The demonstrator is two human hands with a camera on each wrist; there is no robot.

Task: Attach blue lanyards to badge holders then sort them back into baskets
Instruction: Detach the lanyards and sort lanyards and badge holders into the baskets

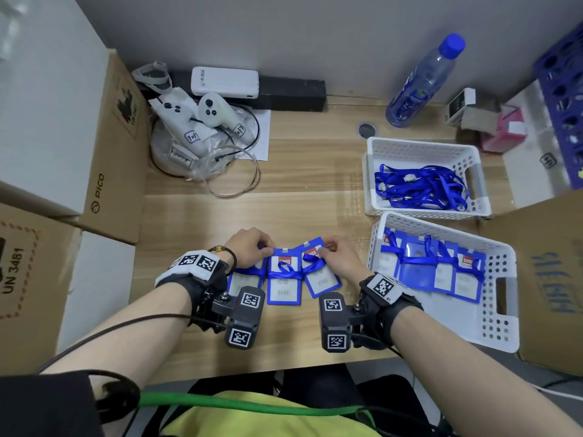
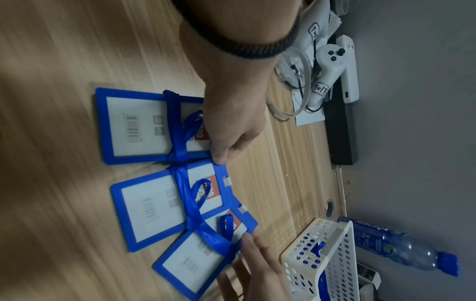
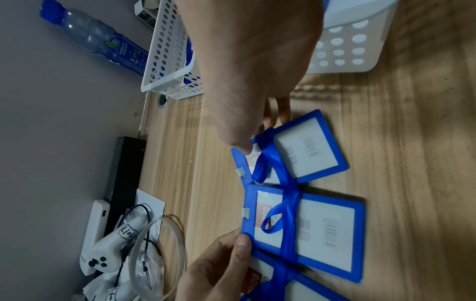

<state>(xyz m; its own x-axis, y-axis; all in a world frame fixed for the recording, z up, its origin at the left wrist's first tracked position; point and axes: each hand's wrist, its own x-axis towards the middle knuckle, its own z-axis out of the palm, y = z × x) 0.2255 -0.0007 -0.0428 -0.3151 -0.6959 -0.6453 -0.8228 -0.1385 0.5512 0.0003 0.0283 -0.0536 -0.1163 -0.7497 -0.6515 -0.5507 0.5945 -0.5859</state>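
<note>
Blue stiff badge holders (image 1: 284, 279), light, lanyard-wrapped, are pinched at 12 o'clock edges by left hand (image 1: 249, 247) and right hand (image 1: 337, 260); best gripped by rims.

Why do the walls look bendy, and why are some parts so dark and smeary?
Head view: the wide lens bows the boxes and wall, yet the badges look sharp and evenly lit. Left wrist view: the table is smeared and shadowed at the edges. Right wrist view: the right hand is close and soft, the corners dim.
</note>
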